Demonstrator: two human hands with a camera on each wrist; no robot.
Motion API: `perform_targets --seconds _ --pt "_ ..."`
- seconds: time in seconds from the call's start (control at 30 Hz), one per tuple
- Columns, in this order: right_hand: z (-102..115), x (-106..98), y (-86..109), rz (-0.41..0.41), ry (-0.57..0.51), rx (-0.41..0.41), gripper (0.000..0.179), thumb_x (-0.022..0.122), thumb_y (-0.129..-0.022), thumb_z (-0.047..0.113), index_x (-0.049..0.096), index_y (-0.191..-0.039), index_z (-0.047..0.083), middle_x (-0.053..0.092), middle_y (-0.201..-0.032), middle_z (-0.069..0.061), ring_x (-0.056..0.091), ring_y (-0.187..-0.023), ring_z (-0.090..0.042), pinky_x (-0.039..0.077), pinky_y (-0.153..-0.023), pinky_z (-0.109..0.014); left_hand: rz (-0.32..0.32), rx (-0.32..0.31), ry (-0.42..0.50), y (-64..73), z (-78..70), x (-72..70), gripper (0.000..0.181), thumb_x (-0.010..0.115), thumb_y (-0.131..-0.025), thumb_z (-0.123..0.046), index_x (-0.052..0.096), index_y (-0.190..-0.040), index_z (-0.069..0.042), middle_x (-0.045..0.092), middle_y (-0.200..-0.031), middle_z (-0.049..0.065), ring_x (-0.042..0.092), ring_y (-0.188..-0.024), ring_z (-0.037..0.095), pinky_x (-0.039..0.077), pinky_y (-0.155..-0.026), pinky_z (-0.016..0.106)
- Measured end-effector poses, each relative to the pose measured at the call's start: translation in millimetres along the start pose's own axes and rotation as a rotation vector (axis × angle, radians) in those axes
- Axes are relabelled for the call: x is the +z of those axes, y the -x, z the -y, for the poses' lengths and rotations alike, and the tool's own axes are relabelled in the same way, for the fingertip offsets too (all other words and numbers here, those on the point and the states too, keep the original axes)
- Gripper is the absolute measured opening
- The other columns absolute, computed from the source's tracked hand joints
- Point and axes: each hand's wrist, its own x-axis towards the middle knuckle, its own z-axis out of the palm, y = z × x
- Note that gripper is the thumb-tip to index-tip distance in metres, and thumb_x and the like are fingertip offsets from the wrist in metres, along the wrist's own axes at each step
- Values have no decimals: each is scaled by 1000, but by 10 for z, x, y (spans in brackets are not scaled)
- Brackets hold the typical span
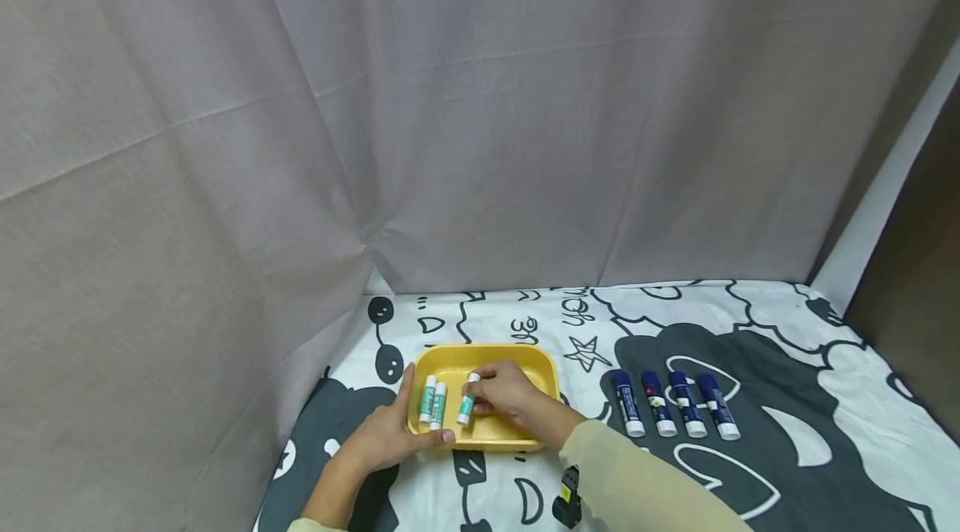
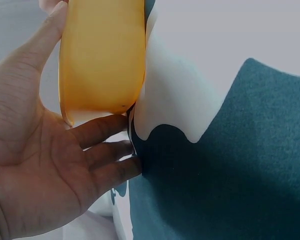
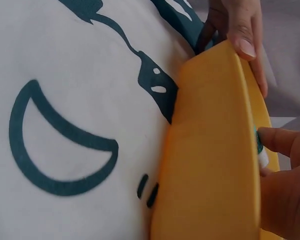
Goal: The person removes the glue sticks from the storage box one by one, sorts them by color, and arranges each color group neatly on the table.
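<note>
- Fingers of the right hand (image 1: 506, 392) were pinched on one teal stick (image 1: 467, 409) at its white far end; right wrist view showed a fingertip against it, part of the stick hidden by the tray wall.
- Stick was inside the yellow tray (image 1: 517, 430), left of the right hand's palm; cannot tell if its near end touched the tray floor.
- Long axis ran near to far, far end leaning slightly right; free end pointed back toward the person.
- Teal pair (image 1: 438, 405) lay in the tray left of the pinched stick, side by side, roughly same axis; bare floor showed between pair and stick, near but apart.
- Left hand (image 1: 382, 432) had fingers apart, nearly straight, along the tray's left end, thumb over the near rim; no stick in it; it was the nearer hand to the pair.
- Four blue sticks (image 1: 687, 404) lay in a row on the cloth (image 1: 420, 507), well right of the tray; white ends toward the person, far ends leaning left; right hand nearer.
</note>
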Motion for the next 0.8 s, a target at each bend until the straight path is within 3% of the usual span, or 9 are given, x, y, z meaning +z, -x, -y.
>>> perform_targets --seconds 0.23,0.4,0.53,0.8 --pt "71 -148 82 -9 42 -8 37 81 -100 10 69 -132 -4 78 -109 -13 72 -85 -18 66 -85 -37 -4 2 -2 15 6 -11 142 87 -80 -76 3 -180 -20 74 -130 28 68 -97 29 59 -94 59" --pt "88 -237 143 -3 58 -27 24 80 -100 9 73 -121 -2 81 -105 -12 71 -83 -17 66 -84 -36 0 7 6 23 3 -18 143 88 -80 -76 3 -180 -21 77 -117 19 66 -91 26 58 -89 54" --pt "98 -296 204 5 73 -36 17 79 -101 9 76 -115 -1 83 -104 -10 72 -82 -16 65 -83 -35 1 10 11 21 4 -10 143 88 -79 -76 3 -180 -21 77 -117 19 66 -90 25 58 -88 53" --pt "122 -433 331 0 67 -55 31 77 -101 6 71 -129 -8 85 -105 -11 73 -85 -18 66 -85 -39 -11 9 4 28 -7 -9 143 89 -79 -75 3 -180 -21 75 -126 24 66 -94 27 58 -91 56"
